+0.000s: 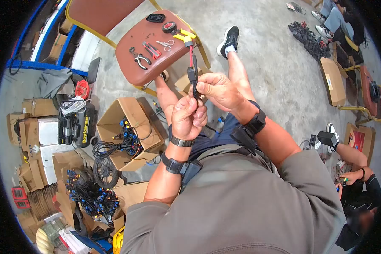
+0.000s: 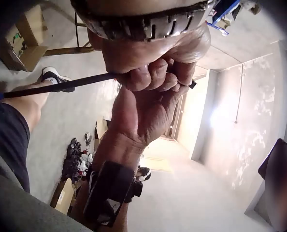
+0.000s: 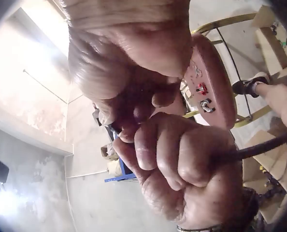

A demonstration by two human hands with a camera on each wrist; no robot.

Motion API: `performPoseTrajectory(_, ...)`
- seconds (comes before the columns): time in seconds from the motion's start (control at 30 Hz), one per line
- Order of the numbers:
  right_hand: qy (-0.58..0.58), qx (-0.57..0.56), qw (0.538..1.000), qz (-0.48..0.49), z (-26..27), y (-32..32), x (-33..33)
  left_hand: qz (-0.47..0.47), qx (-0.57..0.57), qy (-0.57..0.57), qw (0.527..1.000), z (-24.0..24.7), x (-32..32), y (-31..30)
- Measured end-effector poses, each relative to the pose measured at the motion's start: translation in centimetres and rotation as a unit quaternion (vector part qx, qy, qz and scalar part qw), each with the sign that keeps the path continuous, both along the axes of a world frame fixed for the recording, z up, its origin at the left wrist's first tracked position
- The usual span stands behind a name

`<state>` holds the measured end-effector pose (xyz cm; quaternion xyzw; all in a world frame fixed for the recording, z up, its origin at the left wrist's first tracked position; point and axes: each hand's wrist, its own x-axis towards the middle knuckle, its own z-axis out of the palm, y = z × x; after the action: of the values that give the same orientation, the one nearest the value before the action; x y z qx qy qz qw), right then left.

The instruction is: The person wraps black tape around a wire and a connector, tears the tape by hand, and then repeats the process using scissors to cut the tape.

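Note:
In the head view the left hand point(image 1: 189, 118) grips a black cable, its fingers curled round it. The right hand point(image 1: 220, 91) pinches the same cable just above, close against the left. From the hands a black connector point(image 1: 192, 75) with red and black wires reaches up to a yellow clip-like part point(image 1: 185, 36) over the chair seat. In the left wrist view the black cable point(image 2: 61, 87) runs out of the left hand point(image 2: 153, 72) towards a blue end. The right wrist view shows both hands touching, with the cable point(image 3: 264, 146) leaving the left hand point(image 3: 187, 159).
On the brown chair seat point(image 1: 131, 42) lie pliers point(image 1: 143, 61), a red cutter point(image 1: 152, 51), scissors point(image 1: 167, 45) and a tape roll point(image 1: 169, 27). A cardboard box point(image 1: 110, 114) of cables stands left. An air compressor point(image 1: 89, 127) is beyond it. Another person sits at right.

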<state>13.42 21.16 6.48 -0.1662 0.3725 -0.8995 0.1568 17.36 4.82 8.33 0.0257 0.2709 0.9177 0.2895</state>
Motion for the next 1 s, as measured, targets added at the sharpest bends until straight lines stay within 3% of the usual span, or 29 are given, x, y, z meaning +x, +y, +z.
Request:
performPoseTrajectory(0.2, -0.037, -0.003, 0.998, 0.041, -0.5, -0.6, -0.1, -0.008, -0.004, 0.022, 1.0, 0.3, 0.0, -0.1)
performPoseTrajectory(0.3, -0.095, -0.026, 0.989, 0.106, 1.1, -0.5, 0.6, -0.011, -0.002, 0.039, 0.999, 0.5, -0.1, 0.1)
performPoseTrajectory(0.43, -0.09, -0.042, 0.99, 0.101, 1.1, -1.0, 0.6, -0.069, 0.042, 0.035, 0.996, -0.5, -0.4, -0.5)
performPoseTrajectory(0.53, -0.054, 0.017, 0.997, 0.056, 1.9, -0.9, 0.2, -0.043, 0.022, 0.037, 0.998, -0.8, -0.4, -0.5)
performPoseTrajectory(0.63, -0.019, 0.166, 0.986, -0.012, 4.5, 0.0, 0.0, 0.112, -0.137, 0.07, 0.982, -0.6, -0.8, 0.6)
performPoseTrajectory(0.7, 0.008, 0.298, 0.951, -0.08, 5.3, 0.2, -0.2, 0.137, -0.163, 0.079, 0.974, -0.2, -0.7, 1.3)
performPoseTrajectory(0.73, 0.133, 0.358, 0.91, -0.162, 4.5, 0.2, -0.7, 0.149, -0.185, 0.084, 0.968, -0.4, -0.7, 1.4)
performPoseTrajectory(0.8, 0.367, 0.449, 0.754, -0.308, 2.8, 0.1, -2.0, 0.153, -0.217, 0.084, 0.96, -0.6, -0.7, 1.4)
performPoseTrajectory(0.9, 0.332, 0.49, 0.763, -0.26, 2.7, 1.0, -1.5, 0.126, -0.236, 0.066, 0.961, -0.8, -0.6, 0.7)
performPoseTrajectory(1.0, 0.123, 0.415, 0.895, -0.111, 2.9, 1.6, -0.3, 0.099, -0.246, 0.052, 0.963, -0.9, -0.4, 0.4)
